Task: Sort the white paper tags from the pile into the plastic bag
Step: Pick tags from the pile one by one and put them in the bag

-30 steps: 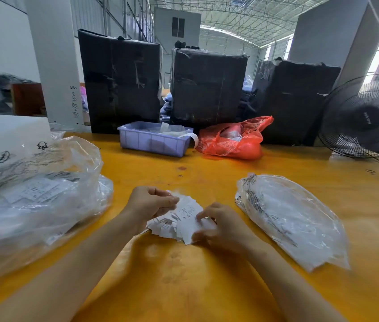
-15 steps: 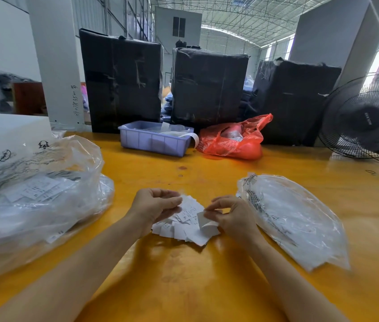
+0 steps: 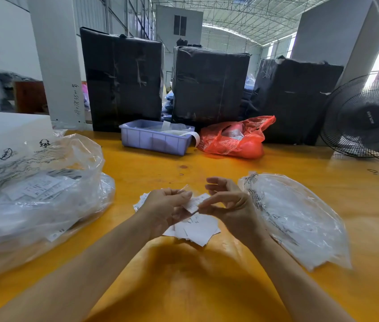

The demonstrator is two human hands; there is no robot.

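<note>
A small pile of white paper tags lies on the yellow table in front of me. Both hands are raised just above it. My left hand and my right hand pinch the same white tag between their fingertips. A flat clear plastic bag lies just right of my right hand. A larger, puffed clear plastic bag with printed tags inside sits at the left.
A lilac plastic bin and a red plastic bag stand at the table's far side, in front of three tall black-wrapped bundles. A black fan stands at the far right. A white box sits at the far left.
Both hands have lifted off the pile and come together. My right hand has picked one tag up from the pile, and both hands now pinch it above the pile.
</note>
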